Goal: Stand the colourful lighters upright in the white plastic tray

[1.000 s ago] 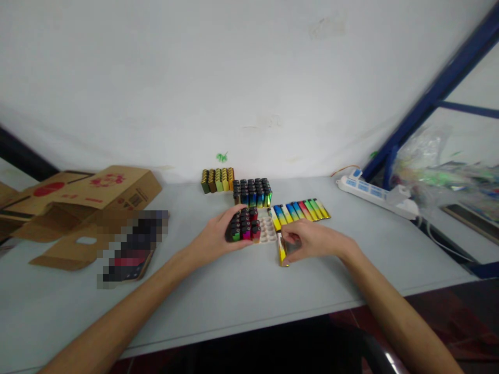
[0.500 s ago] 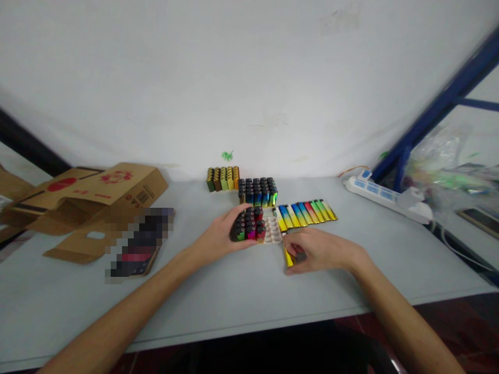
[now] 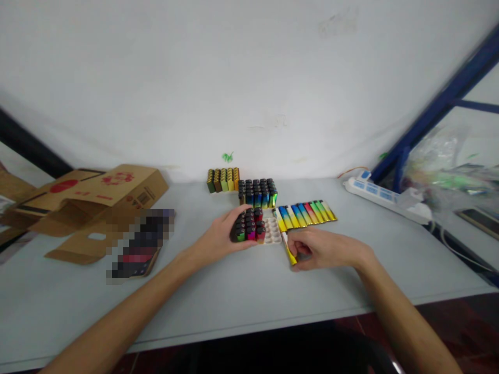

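My left hand (image 3: 224, 228) curves round the left side of a group of black-topped lighters (image 3: 250, 224), which stand upright in a white plastic tray (image 3: 274, 235). Several round slots show bare on the tray's right part. Just right of the tray, low over the table, my right hand (image 3: 312, 248) has its fingers closed on a slim yellow and white lighter (image 3: 289, 250); the fingers hide part of it. Behind that hand lies a slanting row of shiny lighters (image 3: 306, 214) in yellow, blue, red and green, side by side.
Dark shiny lighters (image 3: 258, 193) stand in a block behind the tray, beside gold-topped lighters (image 3: 223, 179) near the wall. To the left are an opened cardboard box (image 3: 117, 187) and a pixelated dark object (image 3: 142, 244). A white power strip (image 3: 384, 195) lies at right.
My right hand has shifted very slightly to the right, and the yellow and white lighter in it is turned a little. My left hand stays on the lighters.
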`<state>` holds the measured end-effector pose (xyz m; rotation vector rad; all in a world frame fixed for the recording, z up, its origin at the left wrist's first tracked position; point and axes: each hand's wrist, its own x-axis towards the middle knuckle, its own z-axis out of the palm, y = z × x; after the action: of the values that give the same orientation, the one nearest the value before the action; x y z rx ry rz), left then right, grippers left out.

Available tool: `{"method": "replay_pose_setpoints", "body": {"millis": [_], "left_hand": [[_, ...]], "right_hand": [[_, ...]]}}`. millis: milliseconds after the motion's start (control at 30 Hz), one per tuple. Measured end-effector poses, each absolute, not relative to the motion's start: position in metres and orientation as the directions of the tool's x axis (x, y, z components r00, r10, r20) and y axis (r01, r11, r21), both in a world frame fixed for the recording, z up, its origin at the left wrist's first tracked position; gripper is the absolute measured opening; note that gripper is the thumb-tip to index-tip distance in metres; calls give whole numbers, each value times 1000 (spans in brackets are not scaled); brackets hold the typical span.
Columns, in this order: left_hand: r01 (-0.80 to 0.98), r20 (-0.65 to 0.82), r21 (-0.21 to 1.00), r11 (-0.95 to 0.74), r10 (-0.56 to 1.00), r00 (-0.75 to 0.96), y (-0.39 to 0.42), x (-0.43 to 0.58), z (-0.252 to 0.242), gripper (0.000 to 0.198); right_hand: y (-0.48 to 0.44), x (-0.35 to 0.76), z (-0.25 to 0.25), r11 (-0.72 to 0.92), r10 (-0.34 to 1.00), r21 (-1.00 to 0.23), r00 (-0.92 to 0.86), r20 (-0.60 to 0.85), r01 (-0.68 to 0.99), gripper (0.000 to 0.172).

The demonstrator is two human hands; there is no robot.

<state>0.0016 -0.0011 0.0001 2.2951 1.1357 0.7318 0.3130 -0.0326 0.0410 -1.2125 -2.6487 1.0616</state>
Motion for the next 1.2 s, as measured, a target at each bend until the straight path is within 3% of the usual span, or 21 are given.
{"method": "replay_pose_setpoints", "body": {"millis": [100,233,333,400,500,633,900,1200], "left_hand": [[556,275,612,-562,811,517,0,1,-2,86],[541,305,605,-584,798,521,1,2,-4,83],[532,318,601,-596,789,526,2,2,-4,82],[528,319,601,-600,786,530,2,1,-4,82],[521,325,598,-609,778,538,3,0,-6,84],[507,342,596,-622,768,541,4,0,-9,84],[498,336,607,-620,768,546,2,1,-5,83],[523,302,602,-603,779,550,3,0,-8,86]], "right_hand": [[-31,310,40,468,693,-626,-699,-177,623,35],[-25,295,29,561,799,-572,-572,186,599,38],[-20,281,16,608,788,-572,-504,354,550,72],[-17,274,9,602,787,-608,-511,345,517,89],[-12,267,6,570,799,-649,-524,294,504,94],[-5,261,8,528,806,-687,-550,219,499,94],[0,257,3,438,835,-817,-506,215,375,82],[-3,255,2,302,865,-919,-479,151,254,82]]}}
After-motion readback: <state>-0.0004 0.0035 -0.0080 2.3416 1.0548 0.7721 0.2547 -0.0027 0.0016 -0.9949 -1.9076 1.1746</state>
